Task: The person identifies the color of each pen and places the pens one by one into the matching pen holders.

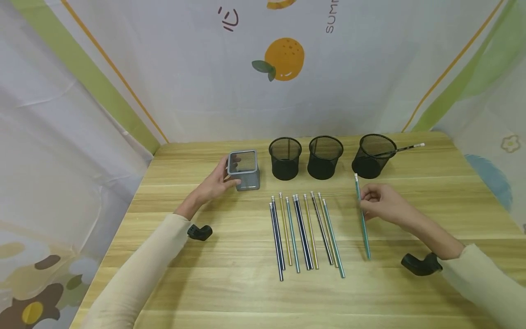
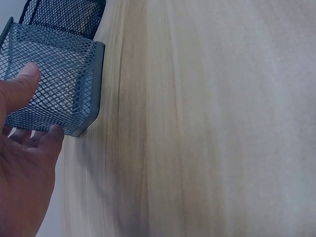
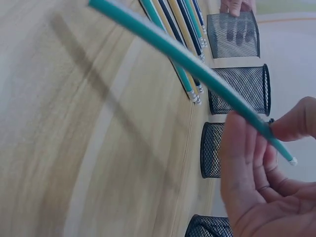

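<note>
My left hand [image 1: 213,184] grips a grey square mesh pencil holder [image 1: 248,179] at its left side. In the left wrist view the thumb lies on one mesh wall and the fingers reach round the adjoining side. My right hand [image 1: 386,204] pinches a teal pencil [image 3: 187,61] between thumb and fingers near its white eraser end. Lifted over the table, the pencil casts a long shadow in the right wrist view. Several blue, gold, teal and black pencils [image 1: 309,226] lie side by side between the hands, erasers pointing away.
Three round black mesh holders stand along the back: a left one [image 1: 285,171], a middle one [image 1: 322,170] and a right one [image 1: 365,168]. A black pencil [image 1: 404,149] leans out of the right one. A printed curtain [image 1: 205,100] hangs behind the wooden table [image 1: 230,292].
</note>
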Tool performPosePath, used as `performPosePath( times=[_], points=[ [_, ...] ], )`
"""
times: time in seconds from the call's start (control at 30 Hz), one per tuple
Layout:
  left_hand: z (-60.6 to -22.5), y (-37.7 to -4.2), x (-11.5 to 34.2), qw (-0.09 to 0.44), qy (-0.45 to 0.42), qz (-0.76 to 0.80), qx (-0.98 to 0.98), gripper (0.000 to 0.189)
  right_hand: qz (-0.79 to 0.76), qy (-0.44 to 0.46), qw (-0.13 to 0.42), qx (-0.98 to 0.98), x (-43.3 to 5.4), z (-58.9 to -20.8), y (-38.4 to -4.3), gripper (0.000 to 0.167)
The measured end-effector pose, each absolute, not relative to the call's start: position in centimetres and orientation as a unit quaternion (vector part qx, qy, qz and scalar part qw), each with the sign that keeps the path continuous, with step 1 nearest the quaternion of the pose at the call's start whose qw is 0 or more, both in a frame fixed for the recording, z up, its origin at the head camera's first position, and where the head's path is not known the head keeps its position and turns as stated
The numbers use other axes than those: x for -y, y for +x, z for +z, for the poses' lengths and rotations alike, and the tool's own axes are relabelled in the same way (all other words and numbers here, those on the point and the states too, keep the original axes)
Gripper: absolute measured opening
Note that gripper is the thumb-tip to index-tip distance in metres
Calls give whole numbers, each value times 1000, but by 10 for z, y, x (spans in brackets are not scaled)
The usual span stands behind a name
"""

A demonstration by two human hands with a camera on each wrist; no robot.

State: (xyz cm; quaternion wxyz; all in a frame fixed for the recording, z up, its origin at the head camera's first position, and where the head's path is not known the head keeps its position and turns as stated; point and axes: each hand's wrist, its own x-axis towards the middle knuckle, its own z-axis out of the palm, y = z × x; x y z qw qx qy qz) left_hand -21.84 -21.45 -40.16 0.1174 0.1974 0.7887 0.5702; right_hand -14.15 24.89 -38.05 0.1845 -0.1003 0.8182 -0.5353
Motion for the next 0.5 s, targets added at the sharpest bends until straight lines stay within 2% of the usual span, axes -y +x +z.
performPosePath(
  times=[0.5],
  points=[
    [-404,-220,216,121,197,570,-788,72,-627,-135,103,-761,-258,-376,-142,14]
  ],
)
